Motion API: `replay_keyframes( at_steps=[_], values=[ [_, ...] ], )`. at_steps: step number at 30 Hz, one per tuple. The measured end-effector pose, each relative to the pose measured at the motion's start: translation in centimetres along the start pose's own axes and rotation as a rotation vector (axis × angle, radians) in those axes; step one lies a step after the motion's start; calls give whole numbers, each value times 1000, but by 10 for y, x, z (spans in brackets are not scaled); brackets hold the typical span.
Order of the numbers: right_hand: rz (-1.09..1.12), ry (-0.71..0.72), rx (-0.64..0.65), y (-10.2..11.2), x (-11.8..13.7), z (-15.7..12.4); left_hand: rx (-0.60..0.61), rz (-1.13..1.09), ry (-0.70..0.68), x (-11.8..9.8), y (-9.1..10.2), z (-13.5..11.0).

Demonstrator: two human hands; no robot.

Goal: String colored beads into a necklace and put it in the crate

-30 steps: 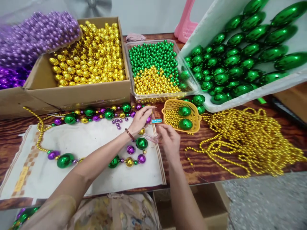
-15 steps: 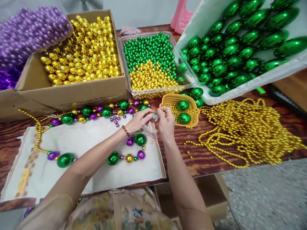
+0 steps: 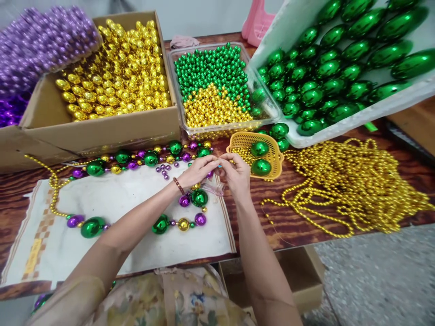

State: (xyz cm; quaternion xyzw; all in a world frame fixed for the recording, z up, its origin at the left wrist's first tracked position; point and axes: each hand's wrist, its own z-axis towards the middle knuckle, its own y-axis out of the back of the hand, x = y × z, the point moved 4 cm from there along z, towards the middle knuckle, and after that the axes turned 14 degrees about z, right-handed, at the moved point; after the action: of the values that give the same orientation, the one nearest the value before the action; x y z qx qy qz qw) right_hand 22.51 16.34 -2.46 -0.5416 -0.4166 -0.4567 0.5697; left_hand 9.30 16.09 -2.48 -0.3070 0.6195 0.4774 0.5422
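My left hand (image 3: 201,170), with a brown bead bracelet at its wrist, is closed in a pinch. Its fingertips meet those of my right hand (image 3: 237,175), also closed. A tiny bit of blue shows between them; what they hold is mostly hidden. Below my left hand, a strand of purple, gold and green balls, with a large green ball (image 3: 199,197), lies on the white cloth (image 3: 132,199). The strand's far side runs along the cloth's back edge. Several loose small purple beads (image 3: 164,171) lie left of my left hand.
A yellow basket (image 3: 279,158) holding gold beads and two green balls stands beside my right hand. Behind are a cardboard box (image 3: 136,124) of gold balls, a clear tray (image 3: 224,129) of small beads and a white foam box (image 3: 356,122). Gold bead chains (image 3: 360,185) pile up at right.
My right hand has turned slightly and its fingers have come against my left fingertips, covering most of the blue bit. My left hand has hardly moved.
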Motion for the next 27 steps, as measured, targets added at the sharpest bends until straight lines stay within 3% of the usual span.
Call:
replay_keyframes(
  at_steps=[5,11,14,17,22,27],
  values=[
    [-14,-48,30,4,4,5,6,37,-33,-2,-2,-1],
    [222,89,-288,38,20,30,68,-36,57,-2,-5,-2],
    [299,-4,-179,32,16,27,56,-80,89,-1,-4,3],
    [212,-88,-14,16,9,13,83,-82,106,0,-4,6],
    [270,-39,-121,12,12,7,123,-39,50,-12,1,8],
    [324,-80,80,0,21,12,141,16,7,-31,15,5]
  ],
)
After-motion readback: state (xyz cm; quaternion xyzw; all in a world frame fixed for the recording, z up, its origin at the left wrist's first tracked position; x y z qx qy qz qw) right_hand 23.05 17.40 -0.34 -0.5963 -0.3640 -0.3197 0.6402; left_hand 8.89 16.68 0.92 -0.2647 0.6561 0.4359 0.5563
